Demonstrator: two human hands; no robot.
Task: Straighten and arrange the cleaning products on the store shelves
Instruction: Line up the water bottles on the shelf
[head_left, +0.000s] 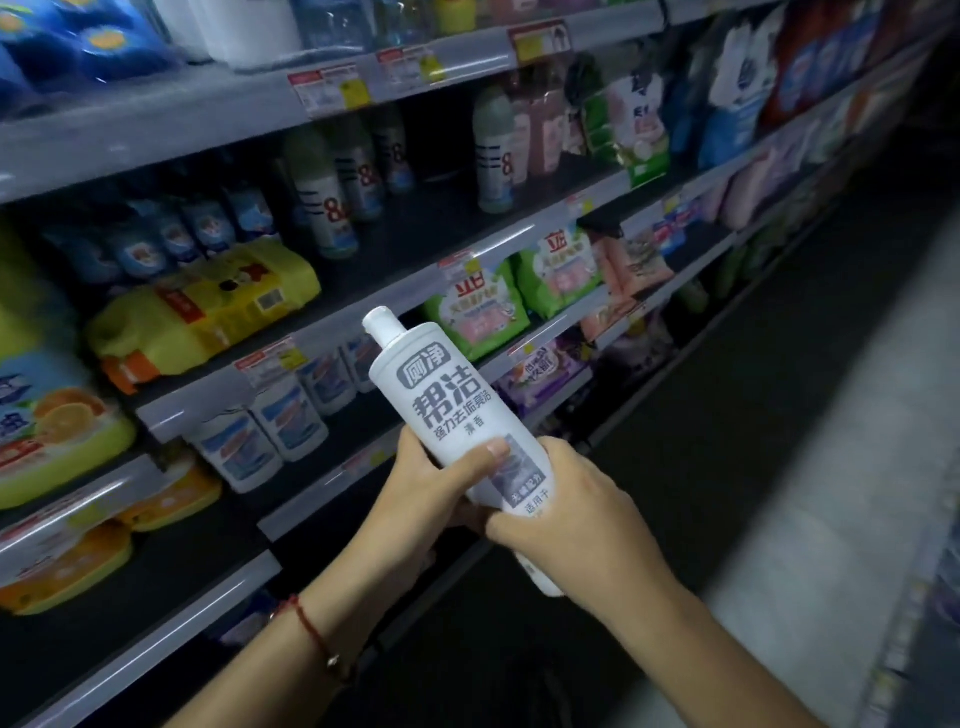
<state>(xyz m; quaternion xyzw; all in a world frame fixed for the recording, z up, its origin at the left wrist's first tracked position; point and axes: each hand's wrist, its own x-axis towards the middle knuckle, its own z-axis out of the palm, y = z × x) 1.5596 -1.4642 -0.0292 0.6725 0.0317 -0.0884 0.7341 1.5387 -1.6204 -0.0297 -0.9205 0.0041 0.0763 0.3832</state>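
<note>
Holding the bottle (457, 415) in front of the shelves, you have it off the shelf, cap up and tilted left, label facing you. Your left hand (431, 483) wraps its lower body, thumb across the label; your right hand (566, 509) curls round the base. The step in hand appears to be checking the product before placing it. Next, find its row: similar white bottles (270, 436) stand at the front edge of the shelf (208, 410) just behind. Set it upright, label outward, flush with that edge. Above, a yellow pack (208, 312) lies flat; farther up, bottles (324, 208) and bags (623, 130). The aisle floor (810, 467) runs right, dim.
</note>
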